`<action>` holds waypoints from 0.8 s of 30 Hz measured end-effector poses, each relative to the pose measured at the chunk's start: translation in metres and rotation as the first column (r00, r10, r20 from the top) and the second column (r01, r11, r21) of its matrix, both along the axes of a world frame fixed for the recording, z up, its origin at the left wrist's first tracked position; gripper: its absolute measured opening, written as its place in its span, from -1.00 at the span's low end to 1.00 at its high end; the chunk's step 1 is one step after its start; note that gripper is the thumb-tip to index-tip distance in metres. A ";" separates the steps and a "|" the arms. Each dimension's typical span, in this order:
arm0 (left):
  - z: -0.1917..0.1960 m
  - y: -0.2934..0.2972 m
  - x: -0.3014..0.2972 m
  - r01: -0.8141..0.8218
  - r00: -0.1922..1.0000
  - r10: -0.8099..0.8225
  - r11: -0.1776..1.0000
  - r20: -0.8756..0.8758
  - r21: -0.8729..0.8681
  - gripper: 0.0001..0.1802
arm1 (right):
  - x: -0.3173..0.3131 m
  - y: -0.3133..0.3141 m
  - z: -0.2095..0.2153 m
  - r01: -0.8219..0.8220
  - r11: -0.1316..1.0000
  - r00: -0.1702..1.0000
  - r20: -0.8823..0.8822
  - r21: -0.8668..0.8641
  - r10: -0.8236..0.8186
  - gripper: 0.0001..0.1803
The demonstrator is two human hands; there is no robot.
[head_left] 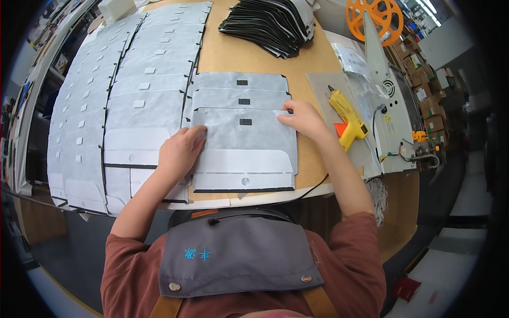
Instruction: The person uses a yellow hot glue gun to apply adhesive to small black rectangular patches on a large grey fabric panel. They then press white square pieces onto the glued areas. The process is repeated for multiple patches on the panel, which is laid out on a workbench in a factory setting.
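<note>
A grey fabric panel [244,139] with black edging, a white lower flap and a small black patch lies flat in front of me. It overlaps similar panels [214,82] with black patches, fanned out behind it. My left hand [180,151] has its fingers curled and closed at the panel's left edge. At the upper right corner my right hand [304,118] pinches the panel between thumb and fingers. What lies under my left palm is hidden.
Overlapping grey panels with white patches [140,114] cover the left of the table [212,58]. A dark stack of panels [270,26] sits at the back. On the right are a yellow glue gun [347,119], a pale machine [392,106] and an orange reel [374,21].
</note>
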State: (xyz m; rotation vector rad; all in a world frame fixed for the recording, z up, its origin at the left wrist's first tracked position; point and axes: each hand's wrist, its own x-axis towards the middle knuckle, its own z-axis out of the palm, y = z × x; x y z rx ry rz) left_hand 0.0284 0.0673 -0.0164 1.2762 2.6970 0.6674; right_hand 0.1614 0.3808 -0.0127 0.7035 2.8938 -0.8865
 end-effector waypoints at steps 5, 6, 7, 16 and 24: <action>0.004 0.002 0.009 -0.066 0.997 0.064 0.998 -0.052 -0.021 -0.60 | 0.019 -0.013 0.009 0.176 0.957 0.953 -0.284 0.229 -0.108 -0.60; 0.006 -0.001 0.008 -0.070 0.993 0.073 0.997 -0.095 0.029 -0.58 | 0.026 -0.018 0.018 0.247 0.932 0.923 -0.356 0.265 -0.144 -0.59; 0.006 -0.003 0.007 -0.073 0.987 0.083 0.994 -0.136 0.081 -0.55 | 0.040 -0.019 0.026 0.348 0.912 0.894 -0.371 0.219 -0.252 -0.60; 0.030 0.059 0.038 0.408 0.910 -0.373 0.882 -0.179 0.236 -0.79 | 0.158 0.002 -0.010 0.754 0.606 0.656 -0.278 0.253 -0.701 -0.41; 0.006 0.204 0.105 0.720 0.656 -0.719 0.687 -0.228 -0.095 -0.56 | 0.138 0.009 0.000 0.802 0.582 0.596 -0.114 0.132 -0.795 -0.30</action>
